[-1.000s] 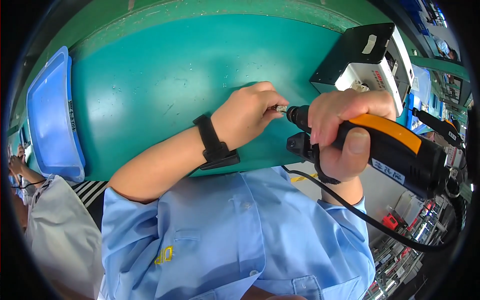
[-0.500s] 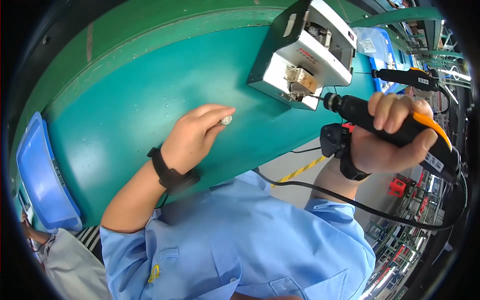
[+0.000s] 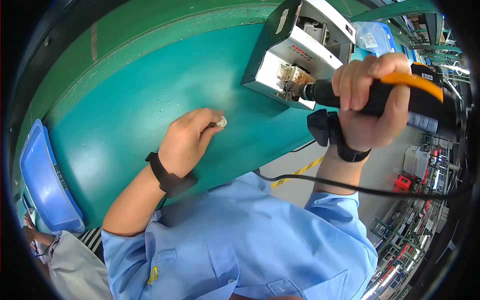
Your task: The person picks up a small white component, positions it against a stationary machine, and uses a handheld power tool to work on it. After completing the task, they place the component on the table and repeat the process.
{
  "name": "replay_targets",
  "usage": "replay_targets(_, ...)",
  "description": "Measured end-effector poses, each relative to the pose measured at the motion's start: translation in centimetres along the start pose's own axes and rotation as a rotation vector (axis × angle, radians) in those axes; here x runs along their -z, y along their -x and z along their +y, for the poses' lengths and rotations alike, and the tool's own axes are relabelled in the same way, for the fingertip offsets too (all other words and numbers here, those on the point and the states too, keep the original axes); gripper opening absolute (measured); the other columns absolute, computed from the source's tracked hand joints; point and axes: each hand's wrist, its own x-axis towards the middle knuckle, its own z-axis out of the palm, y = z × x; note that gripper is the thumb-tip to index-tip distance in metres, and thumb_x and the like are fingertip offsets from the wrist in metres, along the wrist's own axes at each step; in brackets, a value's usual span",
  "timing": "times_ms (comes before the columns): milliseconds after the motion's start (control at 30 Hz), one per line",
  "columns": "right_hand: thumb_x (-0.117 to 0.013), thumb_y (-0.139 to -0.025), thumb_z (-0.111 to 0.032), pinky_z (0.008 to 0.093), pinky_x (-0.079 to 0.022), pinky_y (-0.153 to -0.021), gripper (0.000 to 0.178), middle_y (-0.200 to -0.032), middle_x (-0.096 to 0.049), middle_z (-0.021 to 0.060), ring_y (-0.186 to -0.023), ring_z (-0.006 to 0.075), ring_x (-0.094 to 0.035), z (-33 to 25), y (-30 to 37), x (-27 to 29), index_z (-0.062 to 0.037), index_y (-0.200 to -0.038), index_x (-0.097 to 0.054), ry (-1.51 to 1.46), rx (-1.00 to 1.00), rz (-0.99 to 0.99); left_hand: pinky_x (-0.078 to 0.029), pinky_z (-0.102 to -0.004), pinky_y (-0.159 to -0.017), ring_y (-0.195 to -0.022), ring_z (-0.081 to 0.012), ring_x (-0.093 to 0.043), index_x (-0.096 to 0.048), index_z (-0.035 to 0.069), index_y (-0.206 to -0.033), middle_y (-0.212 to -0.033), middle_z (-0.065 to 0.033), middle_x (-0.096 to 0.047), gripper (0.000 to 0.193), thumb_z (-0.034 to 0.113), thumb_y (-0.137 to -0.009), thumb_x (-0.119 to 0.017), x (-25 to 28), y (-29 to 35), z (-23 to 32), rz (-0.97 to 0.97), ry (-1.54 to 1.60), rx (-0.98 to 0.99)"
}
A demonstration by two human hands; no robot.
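My right hand (image 3: 372,100) is wrapped round a black and orange electric screwdriver (image 3: 325,93). The tool lies nearly level, its front end at the lower opening of a white and black box-shaped machine (image 3: 272,75), probably a screw feeder. Whether the bit touches a screw there is hidden. Over the bench, my left hand (image 3: 190,132) pinches a small round silvery part (image 3: 221,122) between thumb and fingertips. Its underside is covered by my fingers. Both wrists wear black straps with a dark block.
A blue tray (image 3: 47,180) lies at the left end of the green bench (image 3: 120,135). Tiny clear bits (image 3: 161,111) are scattered on the bench. A plastic bag (image 3: 372,37) sits behind the machine. The screwdriver's black cable (image 3: 320,180) crosses before me. Another person's sleeve (image 3: 75,260) shows lower left.
My right hand has brought the screwdriver leftward, its front end now up against the machine's opening. My left hand has shifted slightly, still pinching the round part.
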Motion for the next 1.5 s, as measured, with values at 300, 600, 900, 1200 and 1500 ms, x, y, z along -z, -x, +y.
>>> replay_targets(300, -0.048, -0.097, -0.038, 0.0296, -0.040, -0.049, 0.036, -0.058, -0.047, 0.0034, -0.047, 0.0136, -0.043, 0.6, 0.4, -2.2, -0.0032, -0.105, -0.047, -0.271, -0.189, 0.275, -0.053, -0.0396, -0.068, -0.080, -0.0334, -0.065, -0.057, 0.002, -0.091, -0.091, -0.0146, -0.067, 0.014, 0.001, -0.081, -0.067, 0.0, 0.0, -0.4, 0.004, 0.054, 0.052)
replay_targets(600, -0.053, -0.092, -0.048, 0.0281, -0.037, -0.050, 0.045, -0.059, -0.045, 0.0010, -0.047, 0.0124, -0.042, 2.1, 2.1, -8.5, -0.0049, -0.103, -0.046, -0.070, -0.217, 0.068, -0.055, -0.0303, -0.067, -0.076, -0.0216, -0.067, -0.058, 0.002, -0.095, -0.100, -0.0107, -0.069, 0.017, 0.000, -0.082, -0.069, 0.2, 0.3, -1.0, -0.032, 0.122, 0.098)
replay_targets(900, -0.056, -0.092, -0.043, 0.0291, -0.039, -0.047, 0.041, -0.056, -0.047, 0.0020, -0.045, 0.0131, -0.045, 3.0, 2.5, -9.9, -0.0052, -0.101, -0.043, 0.141, -0.212, -0.001, -0.050, -0.0406, -0.063, -0.076, -0.0343, -0.063, -0.053, 0.003, -0.093, -0.082, -0.0140, -0.064, 0.018, 0.004, -0.081, -0.067, 0.3, 0.5, -1.0, 0.007, 0.138, 0.066)
replay_targets(1200, -0.057, -0.091, -0.037, 0.0273, -0.038, -0.045, 0.035, -0.054, -0.046, 0.0017, -0.042, 0.0121, -0.044, 3.8, 2.4, -10.9, -0.0045, -0.095, -0.044, 0.188, -0.166, -0.017, -0.046, -0.0440, -0.064, -0.075, -0.0347, -0.060, -0.051, 0.004, -0.091, -0.078, -0.0136, -0.061, 0.018, 0.007, -0.082, -0.066, 0.4, 0.3, -1.2, -0.027, 0.104, 0.042)
replay_targets(1500, -0.058, -0.091, -0.037, 0.0281, -0.037, -0.048, 0.036, -0.055, -0.046, 0.0006, -0.047, 0.0111, -0.045, 3.9, 2.6, -10.3, -0.0041, -0.100, -0.047, 0.055, -0.125, -0.047, -0.050, -0.0408, -0.068, -0.079, -0.0327, -0.063, -0.056, 0.005, -0.101, -0.089, -0.0145, -0.063, 0.020, 0.008, -0.084, -0.065, -0.4, 0.7, -1.3, 0.041, 0.009, -0.067)
